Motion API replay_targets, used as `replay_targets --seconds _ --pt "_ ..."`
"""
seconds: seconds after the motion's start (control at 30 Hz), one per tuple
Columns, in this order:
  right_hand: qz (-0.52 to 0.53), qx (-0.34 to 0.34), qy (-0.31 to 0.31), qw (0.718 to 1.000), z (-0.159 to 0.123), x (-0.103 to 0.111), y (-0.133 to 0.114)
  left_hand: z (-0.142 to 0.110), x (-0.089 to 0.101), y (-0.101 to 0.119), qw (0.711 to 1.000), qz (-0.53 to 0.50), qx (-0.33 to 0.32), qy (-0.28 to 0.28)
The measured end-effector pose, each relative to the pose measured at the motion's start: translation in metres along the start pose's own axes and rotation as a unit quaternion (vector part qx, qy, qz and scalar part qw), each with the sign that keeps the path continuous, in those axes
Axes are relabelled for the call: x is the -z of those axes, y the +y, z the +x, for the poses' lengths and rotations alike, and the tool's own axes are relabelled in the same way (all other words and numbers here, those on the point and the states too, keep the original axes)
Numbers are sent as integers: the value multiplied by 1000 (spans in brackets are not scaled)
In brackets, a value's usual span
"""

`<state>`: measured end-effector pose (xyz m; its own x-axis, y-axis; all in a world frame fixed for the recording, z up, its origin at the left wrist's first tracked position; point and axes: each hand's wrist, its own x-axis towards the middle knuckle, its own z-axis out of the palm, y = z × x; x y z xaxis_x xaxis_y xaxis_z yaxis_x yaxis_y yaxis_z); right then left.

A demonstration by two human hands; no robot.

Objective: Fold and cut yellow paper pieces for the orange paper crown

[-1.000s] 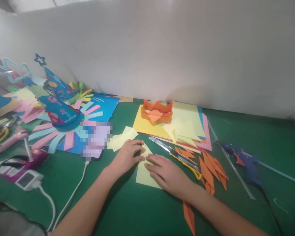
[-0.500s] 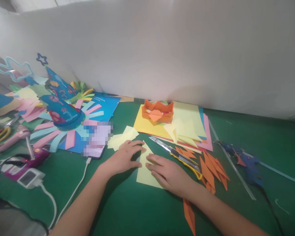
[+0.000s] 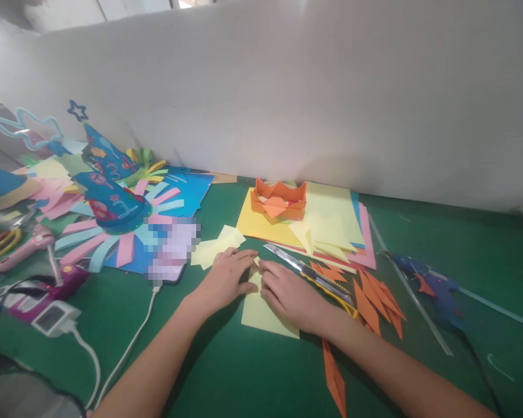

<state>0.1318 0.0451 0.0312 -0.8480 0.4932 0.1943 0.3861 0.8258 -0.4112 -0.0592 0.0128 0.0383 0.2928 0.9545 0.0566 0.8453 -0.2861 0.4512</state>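
Observation:
A sheet of pale yellow paper (image 3: pixel 265 316) lies on the green table in front of me, its top corner partly under my fingers. My left hand (image 3: pixel 232 277) holds the paper's upper left edge, the fingertips at its top and the thumb lower down on the side. My right hand (image 3: pixel 294 296) is pressed on the right side of the sheet, its fingertips meeting the left hand's near the top. The fingers hide whatever crease is there. Right of my hands lies a yellow-handled utility knife (image 3: pixel 316 278) with its blade out.
Orange folded paper pieces (image 3: pixel 377 302) lie at the right, beside a blue glue gun (image 3: pixel 440 290). An orange paper crown (image 3: pixel 279 200) sits on stacked coloured paper (image 3: pixel 333 209). At the left are party hats (image 3: pixel 113 197), a phone (image 3: pixel 174 249), a charging cable (image 3: pixel 135 342) and scissors (image 3: pixel 6 247).
My right hand has slid up and slightly left along the paper, and its fingertips now meet the left hand's at the top. The view has tilted up slightly.

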Motion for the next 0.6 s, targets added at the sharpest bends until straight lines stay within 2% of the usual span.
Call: replay_targets --seconds 0.4,0.6 --pt "-40 -25 -79 996 -1 21 -13 -1 4 6 999 16 33 -25" --pt "-68 -55 -51 995 -26 21 -17 -1 4 10 998 19 45 -34"
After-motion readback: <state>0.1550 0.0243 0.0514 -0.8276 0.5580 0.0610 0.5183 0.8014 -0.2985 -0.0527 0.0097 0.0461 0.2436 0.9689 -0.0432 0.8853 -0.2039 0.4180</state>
